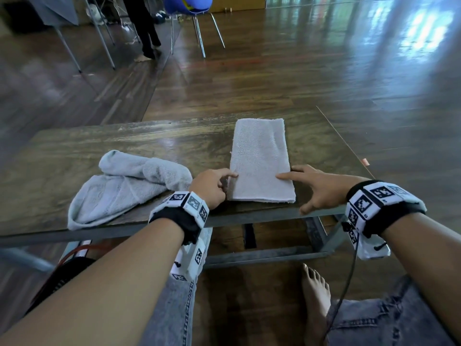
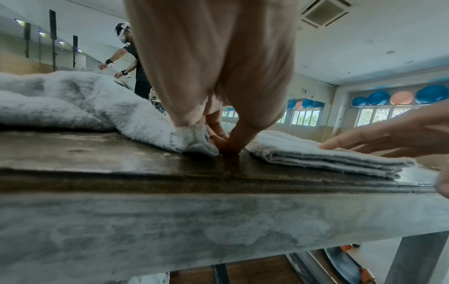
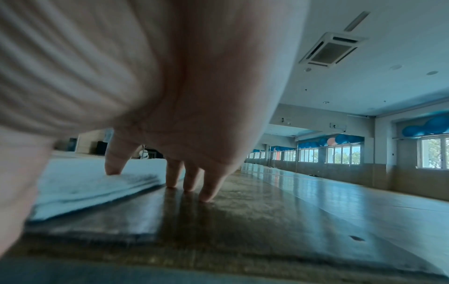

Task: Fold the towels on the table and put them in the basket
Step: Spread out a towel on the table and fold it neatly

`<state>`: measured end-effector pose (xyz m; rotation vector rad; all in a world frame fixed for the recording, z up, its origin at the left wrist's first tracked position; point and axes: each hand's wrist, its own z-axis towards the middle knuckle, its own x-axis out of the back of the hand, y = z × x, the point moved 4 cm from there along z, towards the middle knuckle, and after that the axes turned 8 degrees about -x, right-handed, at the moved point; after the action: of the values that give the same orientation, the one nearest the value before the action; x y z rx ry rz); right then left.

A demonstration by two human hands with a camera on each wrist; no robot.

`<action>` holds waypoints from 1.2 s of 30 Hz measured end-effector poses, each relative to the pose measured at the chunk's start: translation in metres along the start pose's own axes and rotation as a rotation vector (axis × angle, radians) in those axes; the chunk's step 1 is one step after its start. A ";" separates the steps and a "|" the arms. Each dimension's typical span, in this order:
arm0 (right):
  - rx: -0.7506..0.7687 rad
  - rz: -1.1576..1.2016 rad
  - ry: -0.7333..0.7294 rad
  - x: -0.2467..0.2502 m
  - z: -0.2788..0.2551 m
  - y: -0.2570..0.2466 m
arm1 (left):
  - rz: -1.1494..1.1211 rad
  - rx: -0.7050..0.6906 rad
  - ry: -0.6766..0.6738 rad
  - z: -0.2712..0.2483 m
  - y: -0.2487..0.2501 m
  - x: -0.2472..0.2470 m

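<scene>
Head view: folded towel point(image 1: 260, 162) is laid flat on the table point(image 1: 74, 156); crumpled towel point(image 1: 129, 186) lies to its left. Left hand point(image 1: 210, 187) pinches the folded towel's near left edge. Right hand point(image 1: 321, 188) is spread, forefinger pressed on the towel.

Left wrist view: fingertips point(image 2: 228, 146) are set at the towel's edge.

Right wrist view: remaining fingers point(image 3: 192, 176) touch the tabletop beside it.

I see bare forearms, each wrist in a black strap point(image 1: 174, 221) ringed with white blocks point(image 1: 374, 198) printed with black square codes; grey denim jeans point(image 1: 174, 308); a bare foot point(image 1: 315, 293).
</scene>
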<state>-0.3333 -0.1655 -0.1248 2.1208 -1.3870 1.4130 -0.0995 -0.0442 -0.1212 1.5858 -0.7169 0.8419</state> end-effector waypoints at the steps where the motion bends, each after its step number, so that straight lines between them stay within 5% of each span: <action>1: 0.006 -0.005 0.017 -0.003 -0.003 0.000 | -0.006 0.000 -0.015 -0.001 0.001 0.001; 6: 0.102 0.010 0.279 -0.006 -0.009 -0.005 | -0.106 -0.018 -0.040 -0.006 -0.001 -0.001; 16: 0.241 0.087 0.417 0.003 -0.010 -0.016 | -0.131 0.015 -0.060 -0.018 0.000 -0.004; 20: 0.271 0.299 0.497 0.016 -0.015 -0.024 | -0.116 -0.012 -0.059 -0.019 0.002 -0.004; 26: 0.227 0.094 0.223 0.007 -0.011 -0.017 | -0.006 0.002 -0.101 -0.015 0.003 -0.010; 36: 0.260 -0.094 0.327 -0.001 -0.009 -0.022 | -0.087 -0.001 -0.111 -0.013 -0.003 -0.010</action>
<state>-0.3215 -0.1477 -0.1146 1.9497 -1.0151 1.8841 -0.1041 -0.0312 -0.1304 1.6609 -0.7212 0.6942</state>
